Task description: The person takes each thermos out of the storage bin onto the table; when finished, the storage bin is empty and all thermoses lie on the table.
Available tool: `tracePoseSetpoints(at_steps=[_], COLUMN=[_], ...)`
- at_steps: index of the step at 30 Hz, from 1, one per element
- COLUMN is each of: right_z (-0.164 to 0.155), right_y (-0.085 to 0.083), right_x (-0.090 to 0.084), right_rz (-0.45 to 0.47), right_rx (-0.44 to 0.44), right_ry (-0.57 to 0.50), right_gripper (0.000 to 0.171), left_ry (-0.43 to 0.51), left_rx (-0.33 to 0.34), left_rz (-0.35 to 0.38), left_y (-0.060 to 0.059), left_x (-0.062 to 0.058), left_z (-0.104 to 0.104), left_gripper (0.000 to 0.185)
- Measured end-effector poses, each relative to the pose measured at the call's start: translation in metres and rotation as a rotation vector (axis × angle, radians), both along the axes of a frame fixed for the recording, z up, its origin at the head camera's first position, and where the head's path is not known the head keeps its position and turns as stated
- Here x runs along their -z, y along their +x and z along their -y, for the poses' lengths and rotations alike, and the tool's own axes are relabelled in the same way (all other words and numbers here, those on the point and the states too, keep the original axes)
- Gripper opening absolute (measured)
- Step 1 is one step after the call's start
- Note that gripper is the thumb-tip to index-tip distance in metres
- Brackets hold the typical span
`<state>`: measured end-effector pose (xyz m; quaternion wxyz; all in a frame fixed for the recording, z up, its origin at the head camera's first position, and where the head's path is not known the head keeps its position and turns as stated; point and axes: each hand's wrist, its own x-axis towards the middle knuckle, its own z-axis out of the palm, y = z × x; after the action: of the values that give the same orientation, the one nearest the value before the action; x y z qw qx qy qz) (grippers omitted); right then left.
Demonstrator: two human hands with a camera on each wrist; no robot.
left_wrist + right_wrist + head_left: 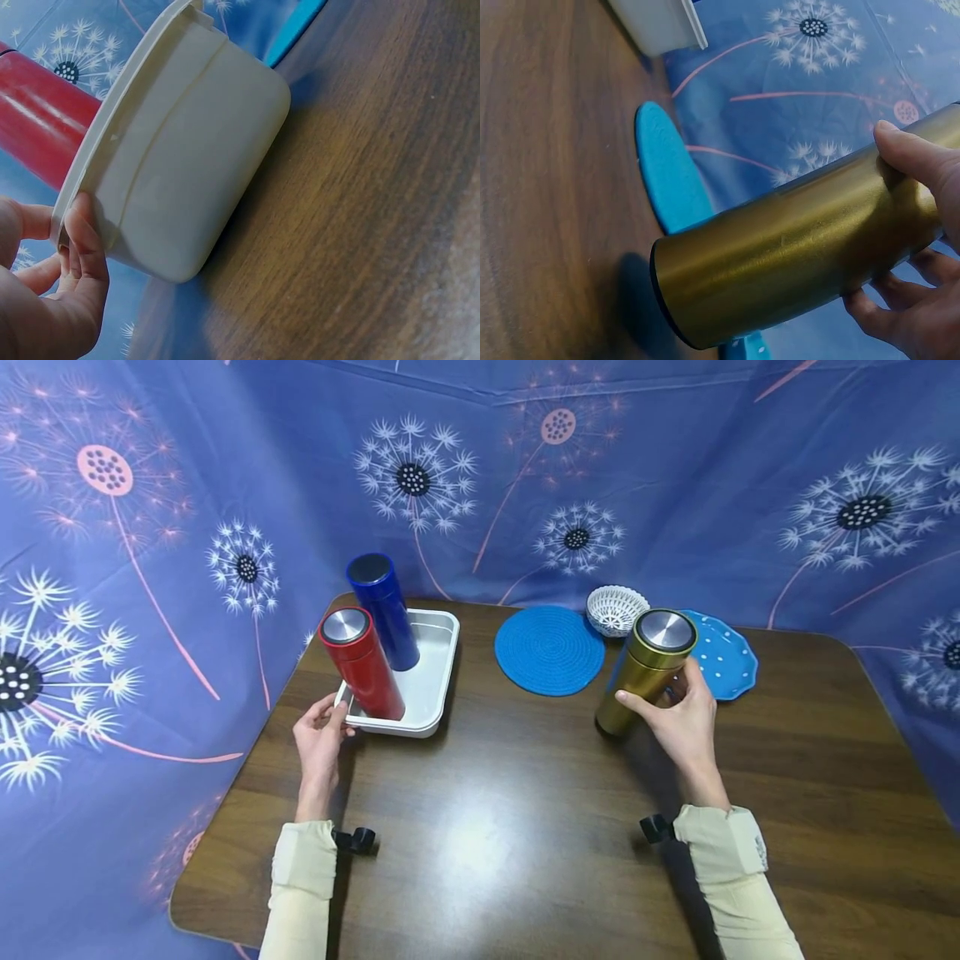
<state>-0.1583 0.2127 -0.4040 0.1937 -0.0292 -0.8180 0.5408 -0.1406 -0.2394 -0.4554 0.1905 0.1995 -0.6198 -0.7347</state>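
Observation:
My right hand [678, 714] grips a gold flask [645, 670] with a steel lid, standing on the wooden table right of centre; the right wrist view shows thumb and fingers wrapped round the gold flask [795, 247]. My left hand [321, 739] pinches the near left corner of a white tray [435, 647], thumb on the rim; the left wrist view shows fingers on the tray [180, 157] edge. In the tray stand a red flask [362, 662] and a blue flask [382, 610].
A round blue mat [549, 650] lies at the table's back centre. Behind it sit a white lattice bowl [615, 608] and a blue dotted plate [720, 660]. Blue dandelion-print cloth surrounds the table.

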Motion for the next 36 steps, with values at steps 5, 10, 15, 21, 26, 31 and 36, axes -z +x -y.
tracePoseSetpoints(at_steps=[5,10,15,21,26,31,36], right_z=[-0.003,-0.005,-0.007,-0.009,-0.013,-0.015,-0.015], right_y=[0.002,0.003,0.004,0.004,0.004,0.005,0.006], right_x=[0.006,0.011,0.014,0.018,0.019,0.02,0.021], right_rz=[0.033,0.049,0.05,0.037,0.064,0.072,0.092], right_rx=[0.033,0.043,0.044,0.059,0.066,0.035,0.009], right_ry=[0.014,0.021,0.018,0.007,-0.015,-0.043,-0.038], right_gripper=[0.075,0.076,0.075,0.074,0.076,0.077,0.08], left_ry=[0.007,0.012,-0.001,0.012,0.026,0.029,0.037], left_rx=[0.007,0.005,-0.003,-0.001,0.0,0.006,0.0], left_rz=[-0.004,0.01,0.022,-0.007,-0.022,-0.034,-0.035], left_y=[0.0,0.001,0.001,0.0,-0.001,-0.001,-0.001], left_x=[-0.001,-0.002,-0.002,0.0,0.0,0.0,0.001], left_z=[0.0,0.0,0.0,0.0,-0.001,-0.001,-0.001], left_gripper=[0.03,0.03,0.03,0.028,0.028,0.029,0.027])
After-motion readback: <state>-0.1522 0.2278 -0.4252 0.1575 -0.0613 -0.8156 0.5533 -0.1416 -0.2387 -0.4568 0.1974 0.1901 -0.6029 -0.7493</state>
